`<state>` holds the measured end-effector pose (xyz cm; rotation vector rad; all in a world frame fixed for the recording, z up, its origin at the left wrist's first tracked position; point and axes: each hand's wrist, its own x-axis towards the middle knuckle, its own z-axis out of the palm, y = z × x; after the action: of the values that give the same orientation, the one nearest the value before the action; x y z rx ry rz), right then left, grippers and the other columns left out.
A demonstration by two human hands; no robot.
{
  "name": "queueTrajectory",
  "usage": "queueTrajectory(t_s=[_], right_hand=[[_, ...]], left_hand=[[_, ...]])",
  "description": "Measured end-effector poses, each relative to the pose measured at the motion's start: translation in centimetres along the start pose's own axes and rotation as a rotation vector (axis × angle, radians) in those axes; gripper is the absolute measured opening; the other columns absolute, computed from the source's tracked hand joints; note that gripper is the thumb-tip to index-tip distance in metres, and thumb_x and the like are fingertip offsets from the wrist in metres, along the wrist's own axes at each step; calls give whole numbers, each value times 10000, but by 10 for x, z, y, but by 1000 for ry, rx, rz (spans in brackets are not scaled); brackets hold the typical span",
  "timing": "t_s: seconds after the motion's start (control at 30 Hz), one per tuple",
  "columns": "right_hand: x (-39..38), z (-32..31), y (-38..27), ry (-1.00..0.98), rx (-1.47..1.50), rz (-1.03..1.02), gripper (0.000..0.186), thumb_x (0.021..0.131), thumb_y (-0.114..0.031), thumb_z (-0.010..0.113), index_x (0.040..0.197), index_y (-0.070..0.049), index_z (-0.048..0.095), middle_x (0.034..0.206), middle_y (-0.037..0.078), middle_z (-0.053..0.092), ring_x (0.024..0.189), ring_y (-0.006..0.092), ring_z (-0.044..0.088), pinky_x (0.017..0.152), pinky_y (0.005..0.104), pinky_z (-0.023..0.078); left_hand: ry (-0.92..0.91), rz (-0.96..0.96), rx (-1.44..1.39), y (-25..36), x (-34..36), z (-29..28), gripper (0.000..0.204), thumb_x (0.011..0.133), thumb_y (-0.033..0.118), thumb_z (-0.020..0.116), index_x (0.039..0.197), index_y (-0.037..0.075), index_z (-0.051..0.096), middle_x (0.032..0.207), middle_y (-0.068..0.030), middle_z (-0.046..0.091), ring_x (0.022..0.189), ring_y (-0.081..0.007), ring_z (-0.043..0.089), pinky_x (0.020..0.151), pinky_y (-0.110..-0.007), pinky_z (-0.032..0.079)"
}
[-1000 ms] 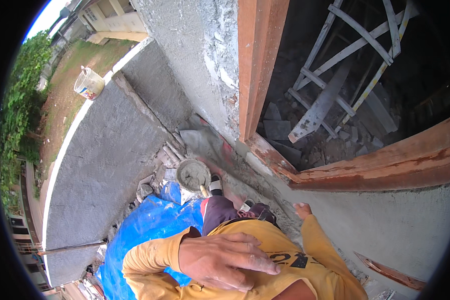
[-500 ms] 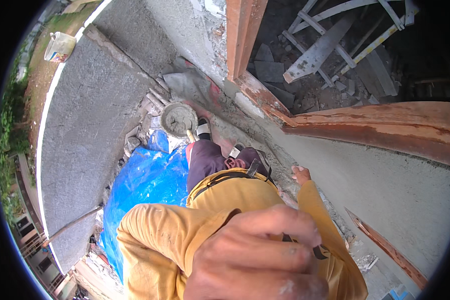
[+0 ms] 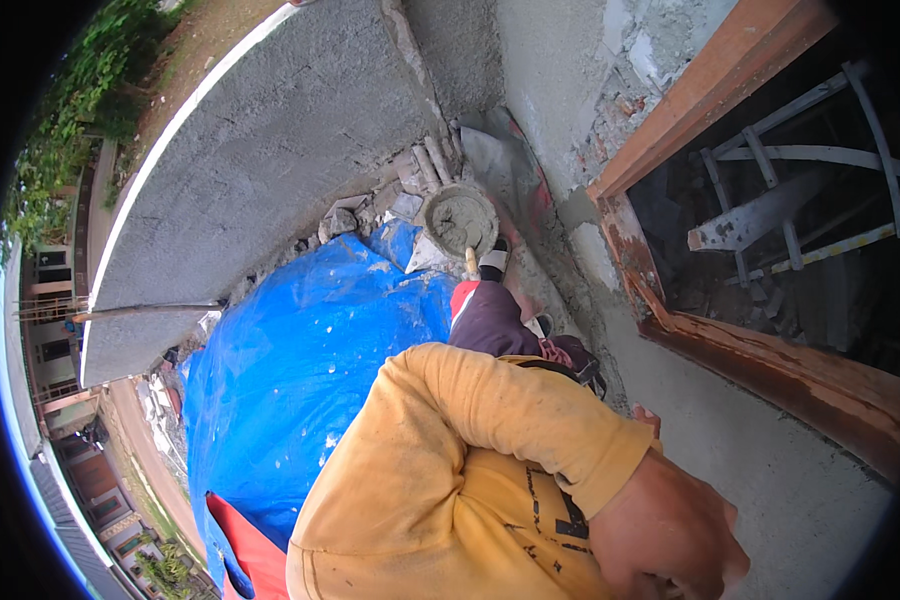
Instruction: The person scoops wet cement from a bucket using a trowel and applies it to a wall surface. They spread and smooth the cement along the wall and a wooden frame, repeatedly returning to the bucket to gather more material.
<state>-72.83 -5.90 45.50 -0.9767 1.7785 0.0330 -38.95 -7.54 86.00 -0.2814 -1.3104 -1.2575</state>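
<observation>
My left hand (image 3: 670,530) is at the lower right, close to the camera, its arm in a yellow sleeve crossing my chest. Its fingers curl in, and whatever they may hold is hidden. Of my right hand (image 3: 649,417) only a little shows past the left sleeve, beside the grey plastered wall (image 3: 710,430); most of its fingers are hidden. Neither hand touches the round bucket (image 3: 432,232) of wet grey mortar (image 3: 462,215) by my foot. A wooden handle (image 3: 472,262), seemingly a trowel's, leans out over the bucket's near rim.
A blue tarp (image 3: 310,340) covers a heap on the left, with stone rubble (image 3: 340,222) along its far edge. Behind it stands a rough grey low wall (image 3: 270,150). A wooden frame (image 3: 770,375) at right surrounds a dark opening containing white slatted pieces (image 3: 760,215).
The view has turned, so the bucket and wooden frame sit farther right. My left hand has moved from the centre front to the lower right, and its sleeve now covers most of my right hand.
</observation>
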Motion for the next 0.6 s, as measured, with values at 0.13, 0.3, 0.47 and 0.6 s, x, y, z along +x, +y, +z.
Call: queueTrajectory(t_s=[0.13,0.3,0.47,0.6], right_hand=[[19,-3,6,-43,29,75,467,885,-391,581,1088,28,599,982,144,673,835,235,660,689,360,494],[-7,1,-22,-133,120,106,465,879,-330,604,1068,92,567,856,186,659,718,230,654,567,344,554],[12,-3,-36,-129,-13,138,423,882,-272,579,1174,34,554,790,132,624,679,238,655,552,339,569],[0,1,-79,-73,95,-81,447,879,-222,556,1244,31,500,872,149,632,659,220,646,564,326,561]], left_hand=[[-1,-276,403,11,-49,-59,281,841,324,656,799,50,606,840,-97,610,842,-286,575,784,-396,416],[882,-1013,1139,18,-213,-122,258,936,242,532,922,-3,613,808,-126,646,659,-223,639,627,-340,497],[1189,-1543,1266,50,-348,-106,388,881,354,567,1108,42,603,1045,-179,657,976,-322,632,843,-390,486],[1314,-1572,1138,41,-404,-94,393,884,363,563,1071,23,624,1056,-188,654,976,-310,637,850,-380,487]])
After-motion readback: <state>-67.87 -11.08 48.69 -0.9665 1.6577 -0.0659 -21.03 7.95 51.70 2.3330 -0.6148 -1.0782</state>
